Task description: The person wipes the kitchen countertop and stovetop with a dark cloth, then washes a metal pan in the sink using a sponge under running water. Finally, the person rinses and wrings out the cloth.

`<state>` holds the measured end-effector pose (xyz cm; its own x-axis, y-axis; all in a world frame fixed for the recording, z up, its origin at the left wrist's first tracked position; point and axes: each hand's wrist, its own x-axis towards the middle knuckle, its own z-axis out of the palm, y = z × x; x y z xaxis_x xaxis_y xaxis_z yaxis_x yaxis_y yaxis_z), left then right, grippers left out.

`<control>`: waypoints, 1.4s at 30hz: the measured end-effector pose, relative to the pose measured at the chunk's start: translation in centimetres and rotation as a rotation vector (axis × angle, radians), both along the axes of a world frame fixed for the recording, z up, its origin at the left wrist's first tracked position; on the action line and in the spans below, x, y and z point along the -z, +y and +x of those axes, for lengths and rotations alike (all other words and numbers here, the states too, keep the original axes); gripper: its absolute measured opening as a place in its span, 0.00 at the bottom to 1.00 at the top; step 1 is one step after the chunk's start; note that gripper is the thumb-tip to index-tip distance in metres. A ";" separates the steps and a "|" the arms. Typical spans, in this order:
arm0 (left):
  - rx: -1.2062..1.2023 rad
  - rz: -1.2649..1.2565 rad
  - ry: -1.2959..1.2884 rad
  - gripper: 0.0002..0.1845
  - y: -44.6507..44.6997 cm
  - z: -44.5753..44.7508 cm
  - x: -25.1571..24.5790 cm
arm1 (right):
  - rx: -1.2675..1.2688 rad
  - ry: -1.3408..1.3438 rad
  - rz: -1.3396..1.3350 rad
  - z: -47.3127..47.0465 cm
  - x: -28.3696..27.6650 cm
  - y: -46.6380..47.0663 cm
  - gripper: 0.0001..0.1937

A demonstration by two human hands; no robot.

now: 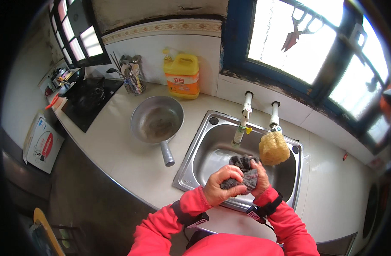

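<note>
Over the stainless steel sink (211, 160) my two hands hold a bunched dark grey cloth (246, 179). My left hand (222, 185) grips its left side, and my right hand (261, 177) closes on its right side. Above the sink's back edge a white tap (240, 131) with a yellow lever points down; whether water runs cannot be told. A yellow loofah sponge (274, 148) hangs from the second tap (274, 116). On the counter left of the sink sits a metal pan (157, 120), its grey handle towards me.
A yellow detergent jug (182, 76) and a wire holder of utensils (133, 80) stand against the wall. At the far left is a black cooktop (90, 99) with a wok (74, 82). Scissors (294, 32) hang at the window.
</note>
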<state>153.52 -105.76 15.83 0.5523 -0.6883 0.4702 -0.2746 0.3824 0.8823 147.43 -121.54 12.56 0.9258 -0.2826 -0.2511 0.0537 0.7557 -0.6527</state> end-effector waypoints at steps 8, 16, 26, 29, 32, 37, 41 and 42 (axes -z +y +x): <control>-0.076 -0.022 0.809 0.21 -1.2 -1.2 1.5 | 0.131 -0.006 -0.072 0.0 -2.4 0.4 0.23; 0.020 -0.053 0.965 0.17 -1.8 -0.2 1.7 | 0.043 -0.090 -0.721 -0.3 -3.4 0.9 0.09; 0.044 -0.093 1.016 0.22 -3.9 0.7 2.6 | 0.086 -0.168 -1.343 -0.4 -5.9 1.9 0.21; 0.059 -0.056 1.053 0.26 -4.8 0.6 3.8 | 0.273 -0.117 -1.432 -0.3 -5.1 2.3 0.09; 0.179 0.033 1.126 0.25 -4.9 0.3 4.5 | 0.337 -0.123 -1.557 0.0 -4.5 2.1 0.06; 0.228 0.205 1.169 0.23 -4.5 0.7 4.5 | 0.245 -0.319 -1.750 0.8 -4.2 1.4 0.07; 0.291 0.259 1.079 0.24 -5.0 1.7 6.1 | 0.168 -0.449 -1.845 1.2 -4.3 1.3 0.08; 0.360 0.251 1.096 0.23 -5.1 2.0 6.8 | 0.135 -0.474 -1.877 1.2 -4.3 1.3 0.08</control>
